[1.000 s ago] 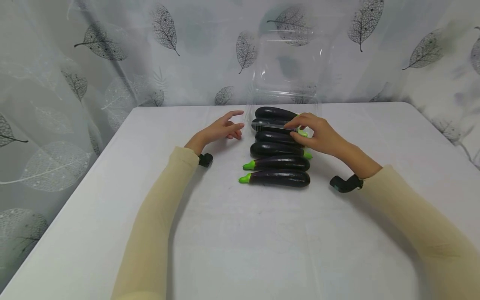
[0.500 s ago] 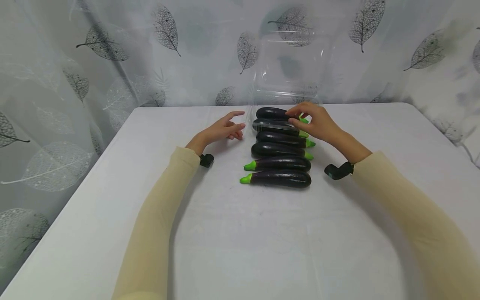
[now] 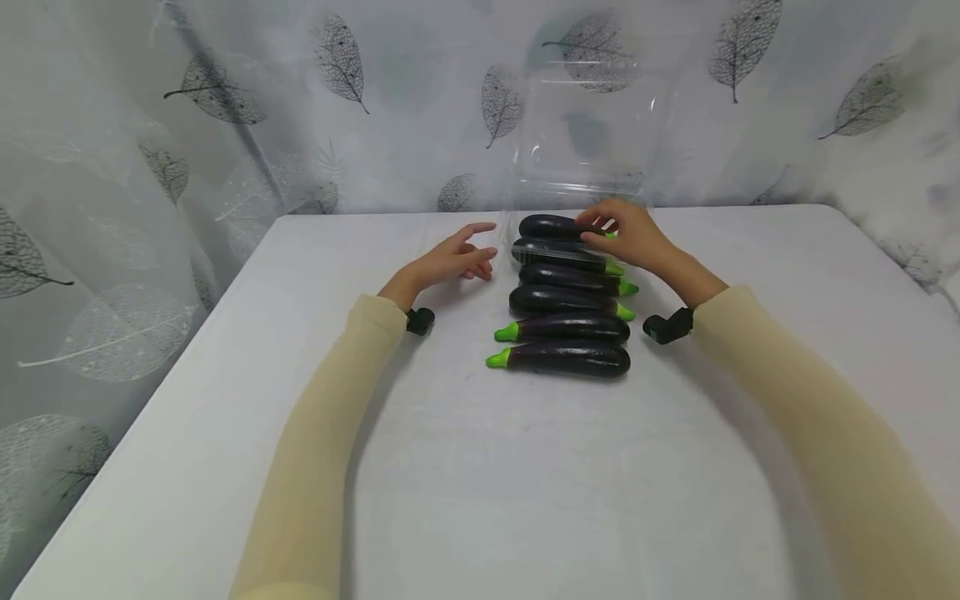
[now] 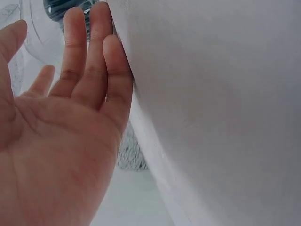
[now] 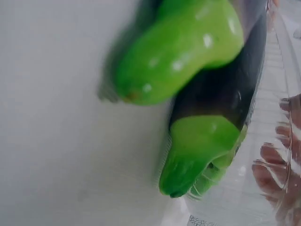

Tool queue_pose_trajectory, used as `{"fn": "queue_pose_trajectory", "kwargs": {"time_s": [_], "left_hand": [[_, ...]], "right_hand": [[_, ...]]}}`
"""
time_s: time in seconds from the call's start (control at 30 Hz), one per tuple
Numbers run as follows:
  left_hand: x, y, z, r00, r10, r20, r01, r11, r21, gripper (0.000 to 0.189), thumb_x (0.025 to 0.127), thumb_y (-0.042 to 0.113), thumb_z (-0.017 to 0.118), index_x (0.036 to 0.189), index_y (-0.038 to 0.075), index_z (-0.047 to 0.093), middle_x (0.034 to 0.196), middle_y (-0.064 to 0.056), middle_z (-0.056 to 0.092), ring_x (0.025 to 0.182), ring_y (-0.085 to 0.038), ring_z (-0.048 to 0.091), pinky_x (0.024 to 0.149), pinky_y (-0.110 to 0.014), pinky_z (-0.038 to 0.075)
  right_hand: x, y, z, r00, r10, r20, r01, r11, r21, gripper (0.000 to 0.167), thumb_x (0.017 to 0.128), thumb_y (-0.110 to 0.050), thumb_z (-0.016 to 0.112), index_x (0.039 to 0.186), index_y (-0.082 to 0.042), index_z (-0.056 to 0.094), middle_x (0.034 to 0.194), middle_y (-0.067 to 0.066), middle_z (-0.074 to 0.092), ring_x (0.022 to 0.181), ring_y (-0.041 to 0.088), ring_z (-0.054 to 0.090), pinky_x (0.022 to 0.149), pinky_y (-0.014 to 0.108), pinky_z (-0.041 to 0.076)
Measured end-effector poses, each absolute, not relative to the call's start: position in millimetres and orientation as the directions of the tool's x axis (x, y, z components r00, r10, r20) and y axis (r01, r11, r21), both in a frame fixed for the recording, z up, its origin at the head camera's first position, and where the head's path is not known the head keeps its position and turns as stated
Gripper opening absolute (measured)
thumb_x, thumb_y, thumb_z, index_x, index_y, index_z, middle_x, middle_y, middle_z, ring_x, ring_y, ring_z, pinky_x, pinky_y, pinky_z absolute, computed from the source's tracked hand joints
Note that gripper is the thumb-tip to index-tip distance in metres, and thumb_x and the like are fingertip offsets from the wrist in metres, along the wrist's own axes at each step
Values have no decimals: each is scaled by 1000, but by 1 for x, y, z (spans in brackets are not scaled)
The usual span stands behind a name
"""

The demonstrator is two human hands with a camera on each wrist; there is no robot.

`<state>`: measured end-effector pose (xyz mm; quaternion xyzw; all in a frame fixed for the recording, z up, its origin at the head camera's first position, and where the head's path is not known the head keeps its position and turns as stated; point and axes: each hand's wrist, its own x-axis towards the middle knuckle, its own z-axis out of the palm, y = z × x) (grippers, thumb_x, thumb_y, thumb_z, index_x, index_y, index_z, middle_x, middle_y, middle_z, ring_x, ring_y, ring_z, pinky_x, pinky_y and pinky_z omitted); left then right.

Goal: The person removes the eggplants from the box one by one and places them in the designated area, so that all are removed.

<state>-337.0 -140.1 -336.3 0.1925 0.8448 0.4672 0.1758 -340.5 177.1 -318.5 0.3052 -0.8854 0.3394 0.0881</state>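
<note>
A clear plastic clamshell box (image 3: 509,232) stands at the back of the table, its lid (image 3: 588,187) raised. Inside lie two dark eggplants with green stems. My right hand (image 3: 632,237) reaches over the box's right side, thumb and fingers holding the farthest eggplant (image 3: 547,226) near its stem end. The nearer eggplant (image 3: 551,250) in the box lies just in front of it. My left hand (image 3: 452,257) is beside the box's left wall with its index finger extended. In the left wrist view, the palm faces the camera and holds nothing.
Several more eggplants (image 3: 573,358) lie in a row in front of the box, the nearest two with stems pointing left. A white cloth covers the table (image 3: 510,475). Behind it hangs a leaf-patterned curtain (image 3: 420,108).
My right hand has moved back from the box's front edge to the farthest eggplant. That eggplant's stem end has shifted slightly backward. My left hand has stayed beside the box.
</note>
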Motion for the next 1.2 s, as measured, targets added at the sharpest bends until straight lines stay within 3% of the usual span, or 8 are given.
{"fn": "queue_pose_trajectory", "kwargs": {"time_s": [0.5,0.83,1.2], "left_hand": [[-337,-140,-336,-862,494,-112,166,484,859,60,102,32,52,154,23,24,107,-16,66,99,-23,66,81,-26,47],[-338,-138,-338,-861,498,-102,167,468,868,62,102,32,53,154,20,24,104,-15,66,97,-22,67,81,-25,47],[-338,-139,-338,-859,503,-97,179,472,864,61,102,32,52,155,19,23,106,-15,66,99,-23,66,81,-28,47]], "right_hand": [[-360,176,-318,-856,-469,216,-506,676,-536,35,90,-2,67,123,6,59,129,26,56,119,44,51,97,56,42],[-367,172,-317,-865,-493,96,-466,716,-519,45,91,-4,63,132,9,50,135,32,48,122,51,46,102,57,37],[-363,170,-314,-894,-447,0,-364,727,-582,43,90,2,61,132,5,49,136,35,46,123,51,48,101,58,39]]}}
